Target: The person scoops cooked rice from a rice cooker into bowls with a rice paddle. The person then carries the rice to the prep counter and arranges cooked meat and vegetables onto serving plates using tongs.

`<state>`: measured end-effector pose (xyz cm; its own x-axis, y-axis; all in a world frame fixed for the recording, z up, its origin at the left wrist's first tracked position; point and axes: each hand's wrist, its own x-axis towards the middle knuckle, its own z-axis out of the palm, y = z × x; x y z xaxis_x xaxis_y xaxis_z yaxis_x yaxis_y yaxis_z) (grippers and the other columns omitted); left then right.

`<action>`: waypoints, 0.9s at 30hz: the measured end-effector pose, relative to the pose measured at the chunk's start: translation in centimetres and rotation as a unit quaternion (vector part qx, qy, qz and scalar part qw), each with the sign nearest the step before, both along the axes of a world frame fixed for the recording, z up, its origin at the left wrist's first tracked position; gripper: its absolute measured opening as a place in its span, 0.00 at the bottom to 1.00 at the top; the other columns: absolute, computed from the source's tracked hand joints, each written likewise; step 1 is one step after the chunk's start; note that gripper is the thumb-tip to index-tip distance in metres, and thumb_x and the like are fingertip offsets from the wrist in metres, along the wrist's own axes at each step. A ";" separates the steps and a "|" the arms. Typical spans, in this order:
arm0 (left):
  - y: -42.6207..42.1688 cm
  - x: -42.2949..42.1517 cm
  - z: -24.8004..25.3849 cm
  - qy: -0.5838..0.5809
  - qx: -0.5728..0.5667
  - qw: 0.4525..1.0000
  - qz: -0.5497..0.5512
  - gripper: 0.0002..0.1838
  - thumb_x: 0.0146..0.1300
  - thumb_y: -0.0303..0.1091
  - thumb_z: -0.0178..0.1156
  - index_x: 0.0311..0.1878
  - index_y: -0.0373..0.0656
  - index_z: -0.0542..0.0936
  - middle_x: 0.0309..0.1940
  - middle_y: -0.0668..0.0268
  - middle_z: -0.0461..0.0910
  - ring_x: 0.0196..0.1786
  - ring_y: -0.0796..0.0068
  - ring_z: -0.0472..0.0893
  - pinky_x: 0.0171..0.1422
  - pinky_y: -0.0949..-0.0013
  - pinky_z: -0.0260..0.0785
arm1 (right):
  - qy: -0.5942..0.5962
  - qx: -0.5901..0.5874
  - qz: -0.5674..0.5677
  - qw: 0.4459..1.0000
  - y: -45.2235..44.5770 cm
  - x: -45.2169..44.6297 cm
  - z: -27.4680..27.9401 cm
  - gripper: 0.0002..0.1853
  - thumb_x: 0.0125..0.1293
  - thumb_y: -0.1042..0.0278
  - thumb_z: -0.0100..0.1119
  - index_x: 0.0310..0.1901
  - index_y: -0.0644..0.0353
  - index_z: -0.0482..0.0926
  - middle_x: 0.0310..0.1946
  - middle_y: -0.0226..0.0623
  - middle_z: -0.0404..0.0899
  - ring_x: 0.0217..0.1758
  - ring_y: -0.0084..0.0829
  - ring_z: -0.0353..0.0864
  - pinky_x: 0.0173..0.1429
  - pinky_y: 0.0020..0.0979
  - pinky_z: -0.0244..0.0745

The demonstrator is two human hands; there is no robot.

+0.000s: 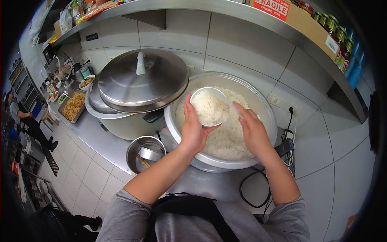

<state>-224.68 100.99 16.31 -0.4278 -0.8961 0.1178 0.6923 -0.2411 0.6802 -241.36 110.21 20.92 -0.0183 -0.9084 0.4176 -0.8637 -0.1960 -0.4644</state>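
Pale wall tiles (246,38) backed the steel counter (189,177). Around the frame's centre, my left hand (194,131) cupped the bowl (218,91) of rice (209,107), fingers curved wide around it, over the big pot (225,163), probably so loose grains would fall back in. My right hand (254,135) had its fingers close together by the rim; whether they gripped the blurred, translucent thing (234,109) there, I couldn't tell. Upper left, a lid (125,80) lay atop another pot (125,127), perhaps parked.
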 end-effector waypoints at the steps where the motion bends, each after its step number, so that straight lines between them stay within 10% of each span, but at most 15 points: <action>1: 0.0 0.1 -0.4 0.013 -0.011 1.000 0.000 0.33 0.75 0.64 0.30 0.75 0.58 0.46 0.71 0.59 0.58 0.70 0.55 0.68 0.63 0.43 0.72 | -0.142 -0.024 0.037 0.989 0.0 -0.3 0.1 0.28 0.70 0.82 0.45 0.71 0.52 0.64 0.54 0.48 0.74 0.53 0.39 0.79 0.56 0.33 0.75; 3: 0.4 0.2 -0.1 0.026 -0.026 0.999 0.015 0.33 0.74 0.64 0.30 0.75 0.59 0.46 0.71 0.58 0.57 0.70 0.55 0.67 0.64 0.43 0.71 | -0.267 0.077 -0.023 0.960 0.9 0.2 -0.1 0.30 0.70 0.83 0.42 0.73 0.57 0.60 0.58 0.51 0.72 0.56 0.42 0.78 0.59 0.35 0.74; 9: 2.1 -1.6 1.1 0.094 0.000 0.993 0.068 0.34 0.74 0.64 0.34 0.74 0.59 0.43 0.72 0.58 0.55 0.71 0.54 0.65 0.65 0.44 0.70 | -0.035 -0.024 -0.045 0.998 1.8 6.7 -2.6 0.29 0.71 0.80 0.37 0.74 0.63 0.53 0.58 0.56 0.68 0.58 0.46 0.74 0.62 0.37 0.70; 13: 3.1 -1.0 1.9 0.077 0.038 0.992 0.097 0.37 0.71 0.69 0.30 0.72 0.52 0.53 0.70 0.59 0.63 0.70 0.57 0.68 0.69 0.47 0.68 | -0.208 -0.007 -0.001 0.978 0.9 4.1 0.9 0.31 0.67 0.82 0.43 0.73 0.62 0.57 0.52 0.54 0.72 0.56 0.51 0.75 0.60 0.40 0.72; 16: 3.4 0.0 1.7 0.087 0.009 0.994 0.069 0.42 0.69 0.72 0.29 0.73 0.50 0.55 0.70 0.60 0.63 0.70 0.59 0.68 0.69 0.50 0.68 | 0.116 -0.061 -0.040 0.991 0.9 4.8 1.1 0.36 0.60 0.83 0.51 0.72 0.51 0.62 0.49 0.43 0.76 0.46 0.44 0.79 0.52 0.41 0.73; 23: 5.2 10.8 3.6 0.135 0.031 0.988 0.067 0.42 0.69 0.72 0.33 0.73 0.48 0.55 0.68 0.59 0.66 0.67 0.59 0.71 0.64 0.49 0.72 | 0.149 -0.165 0.059 0.973 0.3 11.1 -0.4 0.33 0.59 0.85 0.51 0.69 0.53 0.71 0.48 0.42 0.74 0.46 0.41 0.77 0.49 0.39 0.71; 27: 5.5 21.8 2.0 0.069 0.075 0.959 0.266 0.43 0.69 0.72 0.36 0.72 0.45 0.59 0.67 0.57 0.68 0.68 0.57 0.71 0.69 0.48 0.67 | -0.094 -0.034 0.136 0.986 -0.6 17.6 0.0 0.34 0.62 0.84 0.48 0.73 0.59 0.60 0.47 0.51 0.72 0.46 0.47 0.76 0.51 0.43 0.72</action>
<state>-202.86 106.53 18.32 0.1053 -0.9944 -0.0067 0.8250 0.0836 0.5589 -223.72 109.65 20.90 0.1394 -0.8607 0.4897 -0.6743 -0.4447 -0.5895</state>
